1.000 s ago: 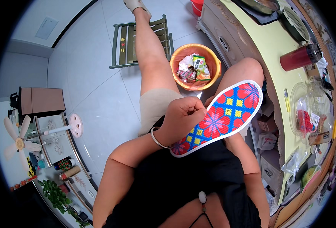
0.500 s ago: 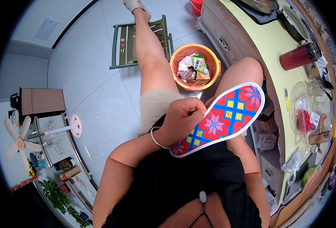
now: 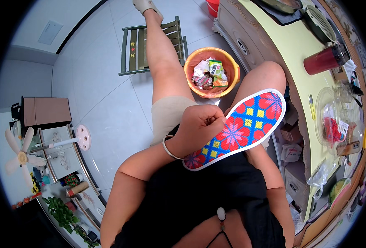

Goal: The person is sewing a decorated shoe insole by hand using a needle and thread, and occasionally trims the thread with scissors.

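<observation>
A patterned insole [image 3: 249,132] with red flowers, blue bands, yellow squares and a white edge lies slanted above my lap. My left hand [image 3: 203,124], with a pale bangle at its wrist, is closed at the insole's near-left edge, thumb and forefinger pinched against that edge. Whether something thin, such as a needle, is also between those fingers is too small to tell. My right forearm [image 3: 267,173] passes under the insole from the lower right. The insole hides most of my right hand, so its fingers cannot be made out.
A yellow bin [image 3: 234,84] with wrappers stands between my legs, before a folding stool [image 3: 133,51]. On the right, a counter [image 3: 301,97] bears a dark red tumbler [image 3: 323,61], a green basket [image 3: 319,22], a phone [image 3: 348,147] and red thread. A fan [image 3: 22,157] stands at left.
The view and the insole have shifted very slightly left. My left hand keeps its pinch at the insole's edge, with its fingertips barely moved.
</observation>
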Motion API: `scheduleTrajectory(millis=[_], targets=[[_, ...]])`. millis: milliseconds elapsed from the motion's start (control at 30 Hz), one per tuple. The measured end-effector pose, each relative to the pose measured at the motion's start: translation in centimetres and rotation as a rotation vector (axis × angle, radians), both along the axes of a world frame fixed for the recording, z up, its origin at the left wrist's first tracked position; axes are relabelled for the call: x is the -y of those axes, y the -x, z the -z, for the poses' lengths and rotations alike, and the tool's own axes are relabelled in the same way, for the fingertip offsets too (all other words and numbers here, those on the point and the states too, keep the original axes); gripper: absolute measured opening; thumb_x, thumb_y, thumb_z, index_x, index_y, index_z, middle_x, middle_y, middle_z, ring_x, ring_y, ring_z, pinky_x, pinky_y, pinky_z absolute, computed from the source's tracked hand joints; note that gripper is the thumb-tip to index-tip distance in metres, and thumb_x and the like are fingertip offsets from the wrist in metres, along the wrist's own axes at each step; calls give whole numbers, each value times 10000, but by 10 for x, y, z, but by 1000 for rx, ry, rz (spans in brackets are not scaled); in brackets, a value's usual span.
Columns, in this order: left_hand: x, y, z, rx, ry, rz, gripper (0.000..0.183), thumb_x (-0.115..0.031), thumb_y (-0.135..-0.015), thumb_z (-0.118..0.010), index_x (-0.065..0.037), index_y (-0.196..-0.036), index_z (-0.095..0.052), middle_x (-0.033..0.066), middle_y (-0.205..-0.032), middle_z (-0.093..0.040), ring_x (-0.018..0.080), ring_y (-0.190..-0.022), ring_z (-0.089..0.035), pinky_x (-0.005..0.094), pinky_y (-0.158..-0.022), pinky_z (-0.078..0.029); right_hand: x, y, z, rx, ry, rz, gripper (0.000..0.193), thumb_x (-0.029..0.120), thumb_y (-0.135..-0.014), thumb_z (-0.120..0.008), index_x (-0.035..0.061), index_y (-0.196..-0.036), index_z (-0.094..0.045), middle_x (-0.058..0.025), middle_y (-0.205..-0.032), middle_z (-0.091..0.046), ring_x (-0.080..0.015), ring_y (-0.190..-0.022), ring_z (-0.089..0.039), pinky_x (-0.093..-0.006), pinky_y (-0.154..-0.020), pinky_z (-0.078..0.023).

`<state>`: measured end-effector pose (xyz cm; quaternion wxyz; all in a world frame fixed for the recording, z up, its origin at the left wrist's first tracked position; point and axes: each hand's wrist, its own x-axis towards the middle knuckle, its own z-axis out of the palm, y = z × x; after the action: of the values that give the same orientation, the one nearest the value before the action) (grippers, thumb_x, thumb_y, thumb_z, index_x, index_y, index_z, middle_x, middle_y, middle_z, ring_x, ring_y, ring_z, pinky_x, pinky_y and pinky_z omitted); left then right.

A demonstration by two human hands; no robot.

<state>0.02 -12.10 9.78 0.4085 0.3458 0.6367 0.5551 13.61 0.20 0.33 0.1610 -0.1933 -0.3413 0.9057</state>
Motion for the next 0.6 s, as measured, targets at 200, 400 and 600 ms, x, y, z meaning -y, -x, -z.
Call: scheduleTrajectory(millis=[200, 400, 600], targets=[[2, 0, 1, 4, 7, 22, 88, -18, -874, -580, 24, -798, -596, -16, -716, -599, 10, -655, -521, 180, -587, -427, 1, -1, -3, 5, -20, 3, 222, 151, -906, -566, 64, -1110, -545, -80, -1036, -612, -179, -928, -609, -321, -803, -522], [4, -1, 8, 112, -28, 38, 73, -19, -893, -561, 24, -841, -589, -2, -766, -611, 19, -689, -532, 185, -617, -438, 2, -2, -7, 12, -44, 4, 232, 139, -896, -582, 64, -1113, -546, -77, -1045, -609, -174, -936, -605, -319, -808, -519], [5, -1, 5, 254, -36, 53, 102, -61, -915, -556, 20, -863, -589, 2, -788, -614, 23, -720, -536, 188, -646, -442, 4, -5, -11, 35, -82, 4, 244, 127, -885, -598, 64, -1116, -547, -73, -1054, -605, -170, -944, -600, -318, -812, -515]])
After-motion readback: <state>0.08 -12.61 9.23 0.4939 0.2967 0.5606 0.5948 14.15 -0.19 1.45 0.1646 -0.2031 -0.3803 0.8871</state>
